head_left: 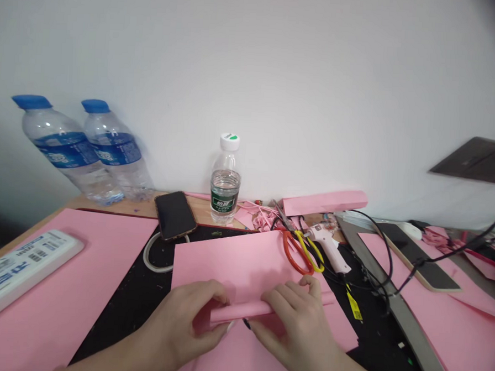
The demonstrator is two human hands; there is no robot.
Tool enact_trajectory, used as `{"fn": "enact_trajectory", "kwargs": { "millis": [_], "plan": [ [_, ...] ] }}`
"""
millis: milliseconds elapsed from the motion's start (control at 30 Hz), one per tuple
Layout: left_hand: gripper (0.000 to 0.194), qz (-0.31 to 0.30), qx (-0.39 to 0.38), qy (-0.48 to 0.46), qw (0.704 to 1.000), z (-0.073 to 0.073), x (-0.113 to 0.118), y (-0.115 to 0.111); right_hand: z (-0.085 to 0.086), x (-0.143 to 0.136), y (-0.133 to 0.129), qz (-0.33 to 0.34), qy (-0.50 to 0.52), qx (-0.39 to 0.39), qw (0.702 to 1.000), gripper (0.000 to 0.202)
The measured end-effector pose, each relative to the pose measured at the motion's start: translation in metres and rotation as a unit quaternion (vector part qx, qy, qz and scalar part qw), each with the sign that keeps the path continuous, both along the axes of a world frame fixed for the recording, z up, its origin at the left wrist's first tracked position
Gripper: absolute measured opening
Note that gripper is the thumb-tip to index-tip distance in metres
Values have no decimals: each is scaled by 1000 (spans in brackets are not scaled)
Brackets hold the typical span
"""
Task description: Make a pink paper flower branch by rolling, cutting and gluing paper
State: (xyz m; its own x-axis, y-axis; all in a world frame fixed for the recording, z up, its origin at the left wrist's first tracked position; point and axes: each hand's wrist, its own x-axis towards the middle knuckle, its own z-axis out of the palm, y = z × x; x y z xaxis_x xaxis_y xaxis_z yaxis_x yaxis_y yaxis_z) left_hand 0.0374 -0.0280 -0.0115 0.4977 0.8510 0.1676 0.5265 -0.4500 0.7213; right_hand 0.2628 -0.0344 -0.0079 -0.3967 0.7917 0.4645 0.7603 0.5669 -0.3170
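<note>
A folded or rolled strip of pink paper (pixel 243 311) lies crosswise between my hands, above a pink paper sheet (pixel 222 267). At its left end, my left hand (pixel 188 321) has fingers and thumb closed around the paper's edge. My right hand (pixel 296 318) pinches the strip further right, with the thumb below and the fingers on top. The strip's right end pokes out past my right hand. Just beyond that hand rest scissors (pixel 297 252) with one red and one yellow handle, and a white glue gun (pixel 329 248).
Two blue-capped bottles (pixel 67 148) lean at the left wall, and a small water bottle (pixel 225 190) stands centrally. A dark phone (pixel 175 215) overlaps a white ring (pixel 152 261). A white box (pixel 25 273) lies left. Black cables (pixel 388 265) and another phone (pixel 422 258) are right.
</note>
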Motion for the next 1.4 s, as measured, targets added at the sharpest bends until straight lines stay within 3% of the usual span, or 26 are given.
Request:
{"fn": "enact_trajectory", "kwargs": {
  "millis": [800, 1400],
  "plan": [
    [14, 12, 17, 12, 1000, -8, 3, -1, -1, -5, -2, -13, -9, 26, 1000, 27],
    [13, -1, 4, 12, 1000, -4, 2, -1, 0, -3, -1, -1, -7, 3, 1000, 20]
  ]
}}
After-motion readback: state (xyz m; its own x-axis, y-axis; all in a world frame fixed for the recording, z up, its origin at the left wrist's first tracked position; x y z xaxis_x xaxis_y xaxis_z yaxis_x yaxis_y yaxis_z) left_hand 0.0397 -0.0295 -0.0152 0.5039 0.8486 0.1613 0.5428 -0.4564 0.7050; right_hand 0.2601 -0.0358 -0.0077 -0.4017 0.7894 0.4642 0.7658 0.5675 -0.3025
